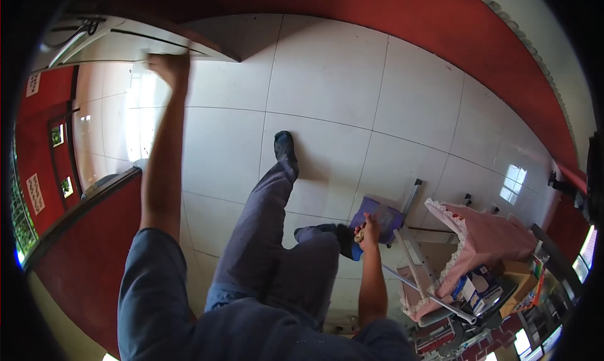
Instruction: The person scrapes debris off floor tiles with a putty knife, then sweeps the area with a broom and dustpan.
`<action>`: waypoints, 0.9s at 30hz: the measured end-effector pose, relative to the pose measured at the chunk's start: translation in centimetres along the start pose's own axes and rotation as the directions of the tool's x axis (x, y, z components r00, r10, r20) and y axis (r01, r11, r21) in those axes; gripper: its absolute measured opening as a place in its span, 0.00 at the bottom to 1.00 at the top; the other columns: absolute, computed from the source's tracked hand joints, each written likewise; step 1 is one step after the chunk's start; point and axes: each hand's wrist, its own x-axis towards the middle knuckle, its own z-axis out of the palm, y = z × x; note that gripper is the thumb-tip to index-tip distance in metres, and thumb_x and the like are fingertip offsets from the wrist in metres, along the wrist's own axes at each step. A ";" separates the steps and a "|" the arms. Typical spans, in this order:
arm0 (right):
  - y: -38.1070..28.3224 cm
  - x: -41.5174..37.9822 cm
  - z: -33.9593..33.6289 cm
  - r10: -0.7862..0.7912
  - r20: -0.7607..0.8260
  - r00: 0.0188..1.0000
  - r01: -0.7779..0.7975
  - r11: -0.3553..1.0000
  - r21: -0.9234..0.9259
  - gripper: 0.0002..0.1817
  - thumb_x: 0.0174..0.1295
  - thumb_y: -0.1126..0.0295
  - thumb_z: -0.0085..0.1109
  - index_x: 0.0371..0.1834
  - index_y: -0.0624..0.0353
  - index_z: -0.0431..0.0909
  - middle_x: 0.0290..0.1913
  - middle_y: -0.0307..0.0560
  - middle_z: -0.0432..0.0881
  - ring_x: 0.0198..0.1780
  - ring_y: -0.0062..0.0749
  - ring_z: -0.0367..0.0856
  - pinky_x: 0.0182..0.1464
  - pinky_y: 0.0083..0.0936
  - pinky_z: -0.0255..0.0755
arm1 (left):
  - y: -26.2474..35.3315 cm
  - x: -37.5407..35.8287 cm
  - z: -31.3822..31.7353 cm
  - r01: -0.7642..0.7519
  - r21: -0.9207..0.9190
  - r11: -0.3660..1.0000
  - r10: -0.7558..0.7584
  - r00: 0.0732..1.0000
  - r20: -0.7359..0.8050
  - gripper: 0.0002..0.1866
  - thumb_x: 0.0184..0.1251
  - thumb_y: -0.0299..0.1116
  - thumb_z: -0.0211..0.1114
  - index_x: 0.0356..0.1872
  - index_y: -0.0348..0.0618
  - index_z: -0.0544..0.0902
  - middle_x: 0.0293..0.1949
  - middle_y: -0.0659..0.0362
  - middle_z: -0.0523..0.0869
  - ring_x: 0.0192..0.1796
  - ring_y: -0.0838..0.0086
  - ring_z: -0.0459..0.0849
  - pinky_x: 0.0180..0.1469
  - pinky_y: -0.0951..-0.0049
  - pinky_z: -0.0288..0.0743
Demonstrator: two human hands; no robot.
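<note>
My left hand (pixel 168 68) reaches up to the lower edge of a white door (pixel 135 43) at the upper left and seems to touch it. Motion smears its fingers, so their grip does not show clearly. Down by my leg, my right hand (pixel 370 230) is closed around a small tan, rounded object (pixel 359 236); the fingers hide part of it. Behind that hand a flat purple thing (pixel 385 215) lies low near the floor.
Pale floor tiles (pixel 321 84) run up to a red wall (pixel 377 15). At right stands a table with a frilled pink cloth (pixel 487 232), boxes (pixel 481 288) and a metal tube (pixel 434 295). A red partition (pixel 94 248) is on my left.
</note>
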 end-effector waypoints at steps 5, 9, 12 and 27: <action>-1.7 4.2 9.0 0.083 0.007 0.997 -0.081 0.985 -0.150 0.13 0.68 0.56 0.56 0.40 0.53 0.68 0.20 0.38 0.66 0.15 0.30 0.69 0.15 0.29 0.67 | -1.0 16.5 2.4 0.458 -0.546 0.702 -0.571 0.820 -0.045 0.80 0.24 0.65 0.82 0.68 0.20 0.40 0.69 0.33 0.52 0.72 0.48 0.51 0.74 0.54 0.51; -6.7 3.3 17.7 0.056 0.135 0.989 -0.008 0.944 -0.331 0.14 0.69 0.56 0.55 0.38 0.53 0.66 0.20 0.38 0.67 0.15 0.30 0.70 0.15 0.29 0.67 | -1.4 18.0 2.1 0.301 -0.634 0.712 -0.384 0.923 0.008 0.75 0.35 0.51 0.81 0.70 0.26 0.30 0.69 0.37 0.48 0.74 0.50 0.48 0.77 0.58 0.45; -9.8 3.8 21.7 0.064 0.253 0.965 0.041 0.920 -0.389 0.13 0.70 0.56 0.52 0.40 0.53 0.68 0.20 0.38 0.67 0.15 0.28 0.70 0.15 0.28 0.68 | 0.0 17.6 0.8 0.063 -0.633 0.771 -0.275 0.931 -0.241 0.54 0.38 0.37 0.76 0.65 0.25 0.53 0.61 0.42 0.61 0.64 0.53 0.65 0.68 0.56 0.62; -17.8 10.9 26.6 0.031 0.082 0.996 0.055 0.511 -0.858 0.15 0.65 0.58 0.54 0.39 0.61 0.75 0.24 0.44 0.74 0.22 0.29 0.74 0.24 0.32 0.70 | -22.3 0.5 -9.7 0.564 -0.795 0.224 -0.488 0.771 0.409 0.31 0.53 0.14 0.64 0.62 0.34 0.72 0.62 0.52 0.74 0.62 0.61 0.75 0.68 0.59 0.67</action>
